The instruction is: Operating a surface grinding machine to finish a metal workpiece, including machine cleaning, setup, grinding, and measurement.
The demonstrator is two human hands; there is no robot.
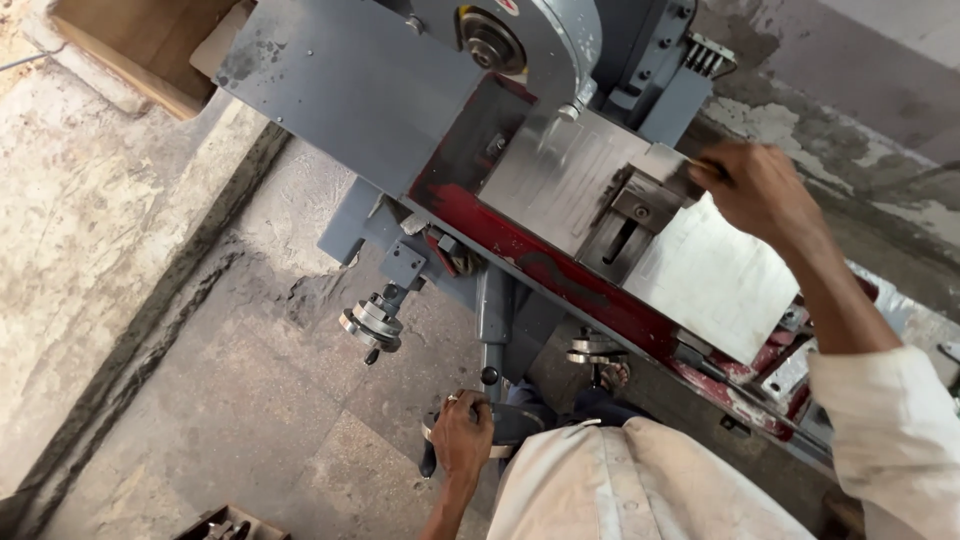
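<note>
- A grey and red machine [440,110] is standing on the stone floor [200,330], its long bed running from upper left down to lower right.
- A bright steel machine table [700,275] is lying along that same slant, with a small vise [635,215] sitting near its middle.
- The right hand [760,190] is resting at the table's upper edge, just beside the vise, fingers curled around something too hidden to tell.
- The left hand [462,435] is closing over the round handwheel [500,425] below the bed.
- Another smaller handwheel [372,325] is sticking out to the left, untouched.
</note>
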